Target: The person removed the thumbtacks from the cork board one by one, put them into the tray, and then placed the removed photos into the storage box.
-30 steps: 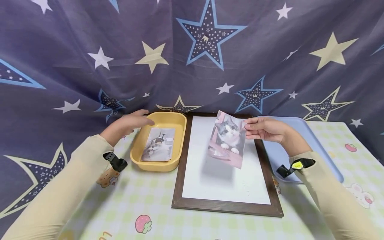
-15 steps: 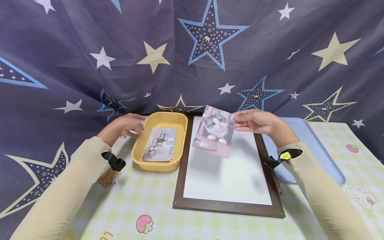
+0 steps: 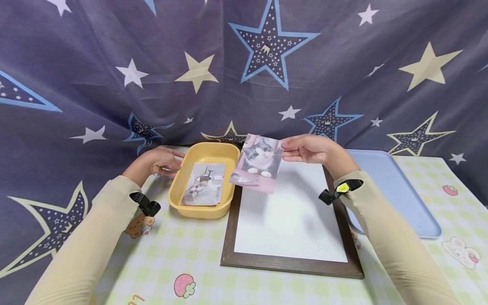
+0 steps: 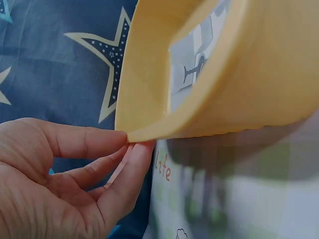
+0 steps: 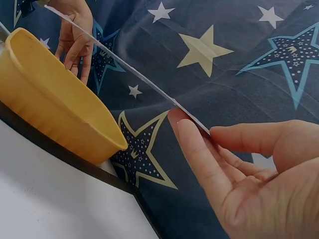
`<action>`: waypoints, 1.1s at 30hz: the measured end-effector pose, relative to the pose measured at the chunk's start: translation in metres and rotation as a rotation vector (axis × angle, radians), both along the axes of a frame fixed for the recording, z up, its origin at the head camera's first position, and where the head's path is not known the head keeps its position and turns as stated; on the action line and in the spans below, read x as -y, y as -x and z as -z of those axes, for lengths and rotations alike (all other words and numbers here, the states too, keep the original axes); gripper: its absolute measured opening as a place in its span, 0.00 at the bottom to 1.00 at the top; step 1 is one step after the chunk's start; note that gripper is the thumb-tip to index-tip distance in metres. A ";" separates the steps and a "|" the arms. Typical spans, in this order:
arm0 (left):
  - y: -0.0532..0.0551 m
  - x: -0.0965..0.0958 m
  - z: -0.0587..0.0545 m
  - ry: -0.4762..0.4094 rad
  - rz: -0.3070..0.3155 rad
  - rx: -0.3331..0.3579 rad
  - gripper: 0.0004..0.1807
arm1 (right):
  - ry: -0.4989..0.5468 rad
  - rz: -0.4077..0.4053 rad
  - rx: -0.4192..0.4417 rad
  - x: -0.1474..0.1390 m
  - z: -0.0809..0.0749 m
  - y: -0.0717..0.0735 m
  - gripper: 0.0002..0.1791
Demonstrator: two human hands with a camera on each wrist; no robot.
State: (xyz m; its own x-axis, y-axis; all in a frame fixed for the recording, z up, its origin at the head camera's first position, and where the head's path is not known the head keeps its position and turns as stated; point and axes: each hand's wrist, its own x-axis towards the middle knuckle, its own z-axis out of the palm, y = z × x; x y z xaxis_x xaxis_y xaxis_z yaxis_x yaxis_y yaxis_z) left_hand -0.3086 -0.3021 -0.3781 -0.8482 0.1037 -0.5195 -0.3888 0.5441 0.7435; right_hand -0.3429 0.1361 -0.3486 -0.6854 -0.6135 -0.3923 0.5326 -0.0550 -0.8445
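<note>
My right hand pinches a cat photo by its right edge, thumb on one side and fingers on the other. The photo is held tilted above the upper left of a dark-framed whiteboard, its lower left corner overlapping the rim of a yellow plastic basin in the head view. Another cat picture lies inside that basin. At the basin's far left side, my left hand pinches the rim between thumb and fingers, as the left wrist view shows up close.
A light blue tray lies to the right of the whiteboard, partly behind my right forearm. Everything stands on a green checked tablecloth. A dark star-patterned curtain hangs right behind the table.
My right hand has carried the cat photo left, from over the whiteboard's middle toward the basin. The left hand has drawn back from over the basin to its left rim.
</note>
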 end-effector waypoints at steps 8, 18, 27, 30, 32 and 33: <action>0.002 -0.001 -0.004 0.003 -0.027 0.018 0.38 | 0.001 -0.001 0.014 0.018 -0.001 0.009 0.16; 0.006 0.000 -0.007 -0.008 -0.035 0.050 0.40 | -0.087 0.023 0.019 0.050 -0.007 0.013 0.16; 0.006 0.001 -0.005 0.000 -0.031 0.054 0.40 | -0.191 -0.054 -0.019 0.084 -0.002 0.019 0.12; 0.005 0.000 -0.004 -0.003 -0.039 0.054 0.40 | -0.224 -0.060 -0.027 0.097 0.002 0.020 0.08; 0.004 -0.001 -0.003 0.000 -0.046 0.050 0.39 | -0.244 -0.062 -0.029 0.104 0.004 0.020 0.06; 0.003 -0.001 -0.003 0.003 -0.045 0.047 0.39 | -0.253 -0.063 -0.030 0.108 0.005 0.020 0.06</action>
State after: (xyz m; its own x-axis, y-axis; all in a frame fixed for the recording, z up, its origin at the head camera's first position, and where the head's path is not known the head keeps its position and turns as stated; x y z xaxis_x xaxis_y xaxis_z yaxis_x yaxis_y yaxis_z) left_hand -0.3119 -0.3010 -0.3751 -0.8266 0.0649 -0.5591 -0.4473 0.5273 0.7224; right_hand -0.3634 0.0285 -0.3537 -0.6627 -0.5404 -0.5184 0.5026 0.1921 -0.8429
